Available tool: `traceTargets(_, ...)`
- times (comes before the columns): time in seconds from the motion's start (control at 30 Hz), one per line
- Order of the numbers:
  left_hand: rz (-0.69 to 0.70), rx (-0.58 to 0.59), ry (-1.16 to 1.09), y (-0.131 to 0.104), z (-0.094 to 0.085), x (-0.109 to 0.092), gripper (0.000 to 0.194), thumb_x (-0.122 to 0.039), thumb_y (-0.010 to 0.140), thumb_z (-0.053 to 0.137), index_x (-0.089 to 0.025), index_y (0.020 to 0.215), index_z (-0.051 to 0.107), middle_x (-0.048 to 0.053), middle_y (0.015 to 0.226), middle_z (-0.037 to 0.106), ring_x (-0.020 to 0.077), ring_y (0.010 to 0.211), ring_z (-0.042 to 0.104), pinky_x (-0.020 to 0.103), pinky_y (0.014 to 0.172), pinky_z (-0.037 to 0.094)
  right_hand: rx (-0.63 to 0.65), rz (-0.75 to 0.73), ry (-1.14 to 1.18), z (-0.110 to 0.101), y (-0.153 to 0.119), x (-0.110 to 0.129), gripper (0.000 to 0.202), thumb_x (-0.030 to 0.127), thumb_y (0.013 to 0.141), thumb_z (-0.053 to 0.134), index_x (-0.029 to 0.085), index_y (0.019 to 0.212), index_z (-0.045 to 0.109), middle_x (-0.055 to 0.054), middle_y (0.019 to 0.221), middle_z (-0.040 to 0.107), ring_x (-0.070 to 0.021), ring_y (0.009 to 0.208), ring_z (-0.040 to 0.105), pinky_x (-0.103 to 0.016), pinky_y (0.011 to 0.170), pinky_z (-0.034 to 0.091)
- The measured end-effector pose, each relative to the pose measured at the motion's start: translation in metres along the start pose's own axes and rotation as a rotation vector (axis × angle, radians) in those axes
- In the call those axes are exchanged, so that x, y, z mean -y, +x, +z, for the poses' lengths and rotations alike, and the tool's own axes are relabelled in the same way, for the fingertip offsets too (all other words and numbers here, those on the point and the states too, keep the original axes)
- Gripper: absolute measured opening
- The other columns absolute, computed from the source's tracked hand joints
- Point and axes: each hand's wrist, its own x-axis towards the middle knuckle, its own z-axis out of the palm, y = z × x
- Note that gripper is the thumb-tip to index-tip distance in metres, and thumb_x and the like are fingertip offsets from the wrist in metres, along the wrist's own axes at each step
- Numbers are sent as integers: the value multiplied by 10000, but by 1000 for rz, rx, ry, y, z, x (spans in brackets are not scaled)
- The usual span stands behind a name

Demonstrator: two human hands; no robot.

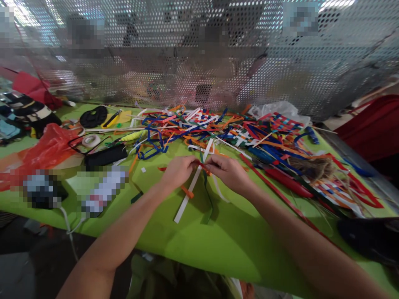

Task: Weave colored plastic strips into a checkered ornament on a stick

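Note:
My left hand (178,171) and my right hand (228,171) meet over the front middle of the green table, fingertips pinched close together. Between them runs a short red strip (200,165), gripped by both. A long white strip (187,199) passes slantwise under the fingers. Beside it a dark green strip (206,195) hangs down and curls on the table. An orange strip (187,191) crosses the white one below my left hand. How the strips are joined at the fingertips is hidden.
A tangled heap of coloured strips (183,128) with woven pieces lies at the back. At left are a red plastic bag (50,147), a tape roll (91,140), a black case (106,157) and a power strip (104,189). Perforated metal mesh (174,54) stands behind the green table (199,241).

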Motion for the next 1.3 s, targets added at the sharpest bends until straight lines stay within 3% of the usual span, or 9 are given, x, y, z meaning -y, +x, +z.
traceTargets(0.43,-90,-54,-44,7,-18,22,272,-286,921,457,-184,788,671,15,664,667,151,595,554,261,602,351,-89,41,101,-25,8,-18,220,376,812,569,190,697,588,32,583,466,-111,562,381,-262,559,286)
traceTargets(0.8,-109,-72,-40,9,-30,36,276,-264,904,467,-179,705,640,10,693,691,147,638,582,245,644,401,-102,103,253,-46,12,-32,261,433,768,630,189,688,585,37,535,463,-95,492,369,-260,510,276)
traceTargets(0.93,-8,-105,36,9,-29,33,249,-240,916,460,-188,854,695,44,847,721,183,806,634,281,757,443,-93,93,224,-43,10,-34,234,406,785,606,188,702,594,26,554,504,-104,508,418,-260,523,301)
traceTargets(1.07,127,-96,34,5,-21,19,299,-355,947,458,-199,1052,690,64,968,727,204,896,639,332,842,453,-57,66,92,-33,8,-28,193,359,819,581,194,725,619,27,560,522,-108,525,427,-254,535,295)
traceTargets(1.3,155,-37,75,-3,-2,0,198,-290,909,530,-202,939,706,44,864,718,197,843,630,315,795,441,35,-41,31,-13,5,-11,158,285,843,563,192,748,649,3,661,625,-127,609,526,-250,595,331)
